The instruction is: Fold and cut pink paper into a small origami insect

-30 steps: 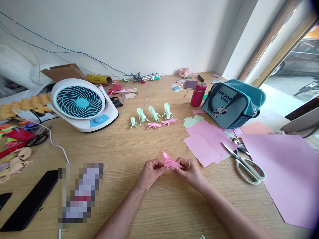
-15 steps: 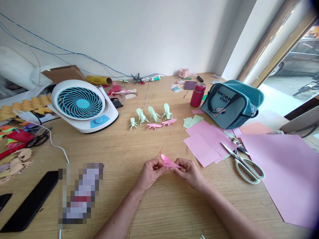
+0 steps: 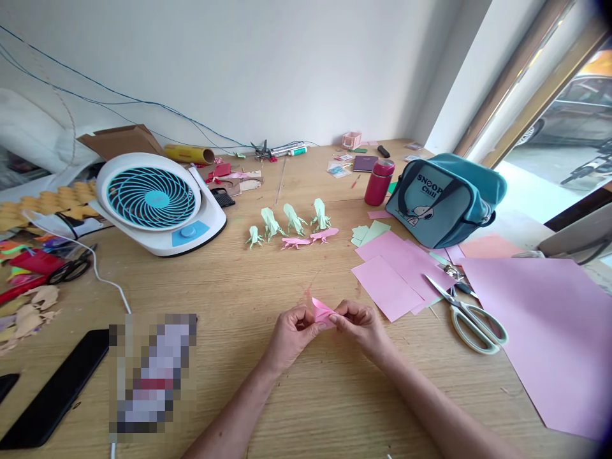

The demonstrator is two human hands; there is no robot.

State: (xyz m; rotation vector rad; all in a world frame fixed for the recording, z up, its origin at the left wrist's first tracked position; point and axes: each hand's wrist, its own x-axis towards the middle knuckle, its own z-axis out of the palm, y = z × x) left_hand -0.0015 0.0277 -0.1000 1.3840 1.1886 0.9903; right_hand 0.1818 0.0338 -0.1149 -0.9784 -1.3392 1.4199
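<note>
White wall [image 3: 287, 70] fills the top of the head view, above a brown wooden table [image 3: 215, 280]. Near the lower middle, the left hand [image 3: 291, 330] and right hand [image 3: 361, 325] pinch a small folded pink paper [image 3: 321, 310], thumbs and fingers squeezed on it. Four green paper bugs [image 3: 294, 218] and two pink paper bugs [image 3: 324, 236] stand at the middle. Big scissors [image 3: 455, 303] lie at the right.

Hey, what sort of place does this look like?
Probably a paper-craft work table in a room: folded green paper figures, large scissors and stacked sheets of pink paper lie on the wooden tabletop.
</note>
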